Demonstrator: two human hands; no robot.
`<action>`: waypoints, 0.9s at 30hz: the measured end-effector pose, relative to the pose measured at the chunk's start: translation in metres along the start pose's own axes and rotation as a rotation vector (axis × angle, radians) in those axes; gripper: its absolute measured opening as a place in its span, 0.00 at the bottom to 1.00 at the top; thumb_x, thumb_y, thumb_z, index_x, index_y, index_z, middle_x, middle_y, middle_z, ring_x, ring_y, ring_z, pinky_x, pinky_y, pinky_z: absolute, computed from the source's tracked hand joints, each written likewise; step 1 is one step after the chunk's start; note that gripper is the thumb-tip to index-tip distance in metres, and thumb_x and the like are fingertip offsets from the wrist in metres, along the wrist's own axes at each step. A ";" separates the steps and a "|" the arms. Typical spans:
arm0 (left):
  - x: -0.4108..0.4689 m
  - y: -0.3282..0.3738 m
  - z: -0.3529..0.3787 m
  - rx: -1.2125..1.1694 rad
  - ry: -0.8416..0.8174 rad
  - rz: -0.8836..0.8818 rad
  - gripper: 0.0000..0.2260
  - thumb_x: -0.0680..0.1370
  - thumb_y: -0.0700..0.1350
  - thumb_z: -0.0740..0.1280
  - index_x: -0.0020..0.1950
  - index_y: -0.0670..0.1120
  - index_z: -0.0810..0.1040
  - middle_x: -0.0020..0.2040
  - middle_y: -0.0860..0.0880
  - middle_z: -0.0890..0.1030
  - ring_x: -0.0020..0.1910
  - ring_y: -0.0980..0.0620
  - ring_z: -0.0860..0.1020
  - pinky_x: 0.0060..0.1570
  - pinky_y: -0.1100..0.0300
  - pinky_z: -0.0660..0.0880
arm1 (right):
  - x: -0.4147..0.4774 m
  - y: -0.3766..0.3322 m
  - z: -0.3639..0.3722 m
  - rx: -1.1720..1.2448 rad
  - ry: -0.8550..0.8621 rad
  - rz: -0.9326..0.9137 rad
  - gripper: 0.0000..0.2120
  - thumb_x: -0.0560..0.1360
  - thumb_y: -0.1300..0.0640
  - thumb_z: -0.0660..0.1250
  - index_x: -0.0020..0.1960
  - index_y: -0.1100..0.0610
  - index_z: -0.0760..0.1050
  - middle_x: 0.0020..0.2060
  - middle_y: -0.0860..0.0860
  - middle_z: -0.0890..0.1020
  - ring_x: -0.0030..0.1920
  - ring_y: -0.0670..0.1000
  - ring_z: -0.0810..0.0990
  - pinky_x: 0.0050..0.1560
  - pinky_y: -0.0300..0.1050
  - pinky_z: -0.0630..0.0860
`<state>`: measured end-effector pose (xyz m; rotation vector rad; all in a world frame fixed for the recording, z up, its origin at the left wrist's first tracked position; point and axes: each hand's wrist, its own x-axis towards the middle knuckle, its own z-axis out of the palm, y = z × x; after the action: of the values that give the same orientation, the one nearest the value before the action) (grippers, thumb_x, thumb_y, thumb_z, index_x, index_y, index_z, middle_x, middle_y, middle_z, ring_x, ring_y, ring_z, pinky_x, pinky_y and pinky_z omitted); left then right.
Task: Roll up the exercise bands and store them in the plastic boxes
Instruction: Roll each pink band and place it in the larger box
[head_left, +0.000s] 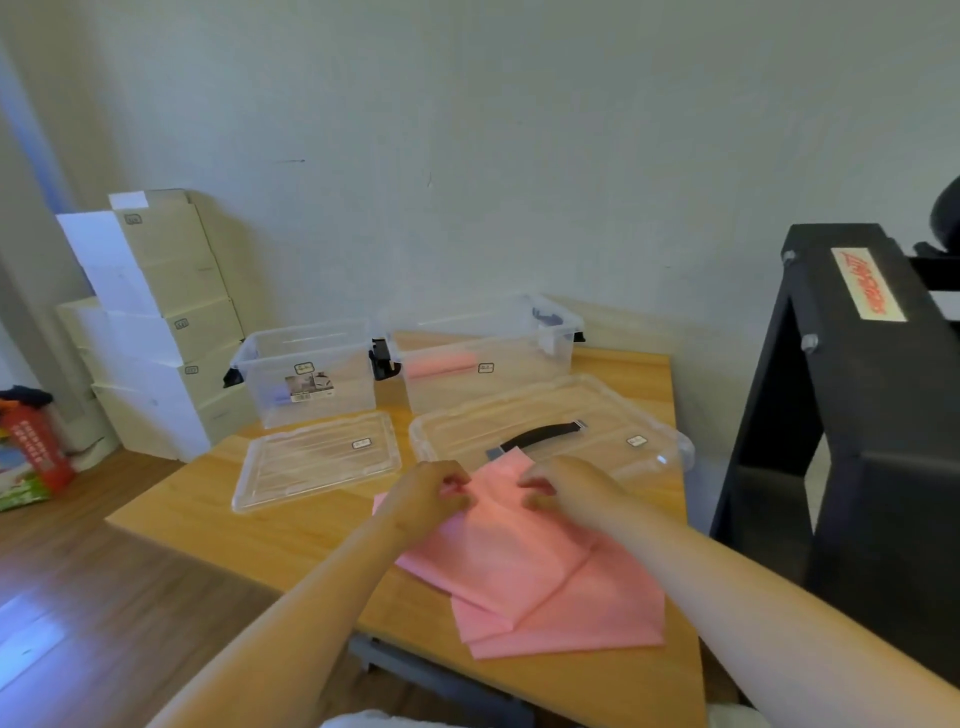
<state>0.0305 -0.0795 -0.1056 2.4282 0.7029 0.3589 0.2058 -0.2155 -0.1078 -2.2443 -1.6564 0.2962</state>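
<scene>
At six o'clock on the surface (291, 540), left hand (431, 493) and right hand (561, 486) each pinch the pink band (519, 561) at its far edge, seemingly starting a roll that next needs tight, even turns.

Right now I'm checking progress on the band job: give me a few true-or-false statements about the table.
1. Both hands, left hand and right hand, pinch the far edge of the pink band. True.
2. The right box holds a rolled pink band. True.
3. Both boxes have their lids on. False: the small lid and handled lid lie on the table.
4. The left box is full of pink bands. False: none visible inside.
</scene>
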 end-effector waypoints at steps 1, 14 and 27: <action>0.002 -0.001 0.000 -0.024 0.022 0.004 0.04 0.75 0.44 0.72 0.48 0.48 0.79 0.51 0.49 0.80 0.55 0.49 0.77 0.50 0.63 0.67 | -0.001 0.001 0.001 0.012 0.025 0.001 0.03 0.74 0.50 0.69 0.43 0.48 0.79 0.40 0.45 0.79 0.43 0.49 0.75 0.42 0.43 0.70; 0.040 0.082 -0.100 -0.324 0.214 0.131 0.10 0.76 0.39 0.71 0.38 0.47 0.74 0.35 0.51 0.77 0.35 0.57 0.75 0.39 0.68 0.71 | 0.002 -0.028 -0.123 0.252 0.532 -0.097 0.06 0.76 0.56 0.68 0.49 0.56 0.83 0.43 0.44 0.82 0.46 0.43 0.78 0.48 0.38 0.72; 0.031 0.131 -0.150 -0.385 0.192 0.216 0.06 0.78 0.41 0.69 0.41 0.44 0.77 0.33 0.49 0.79 0.31 0.59 0.76 0.37 0.65 0.76 | -0.008 -0.049 -0.203 0.324 0.602 -0.142 0.04 0.75 0.58 0.69 0.46 0.56 0.83 0.43 0.47 0.85 0.47 0.45 0.81 0.51 0.39 0.74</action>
<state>0.0490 -0.0844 0.0954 2.1201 0.4037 0.7495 0.2330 -0.2392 0.0983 -1.7334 -1.3185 -0.1326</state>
